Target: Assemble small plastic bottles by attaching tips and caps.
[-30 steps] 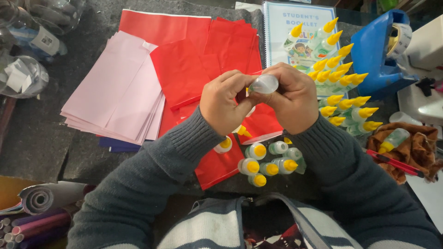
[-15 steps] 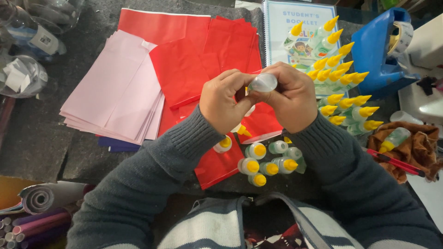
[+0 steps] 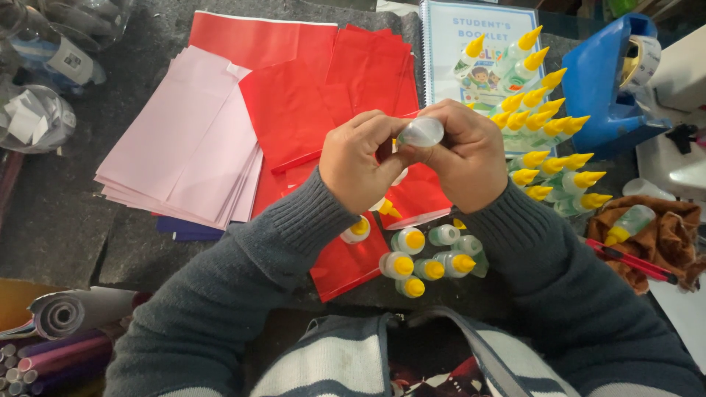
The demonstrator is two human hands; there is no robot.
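Both my hands hold one small clear glue bottle (image 3: pixel 421 132) above the dark table. My left hand (image 3: pixel 360 163) grips it from the left, my right hand (image 3: pixel 463 158) from the right, fingers curled over it. Its cap end is hidden by my fingers. Right below my hands stands a cluster of several small bottles with yellow caps (image 3: pixel 426 257) on a red paper sheet (image 3: pixel 346 265). Several more yellow-tipped bottles (image 3: pixel 544 140) lie in a row to the right of my right hand.
Red paper sheets (image 3: pixel 309 81) and a pink stack (image 3: pixel 184 140) lie at the left. A spiral booklet (image 3: pixel 482 51), a blue tape dispenser (image 3: pixel 603 81), a brown cloth (image 3: pixel 662 235) with a red tool (image 3: pixel 632 261), plastic jars (image 3: pixel 33 110) and paper rolls (image 3: pixel 66 316) surround them.
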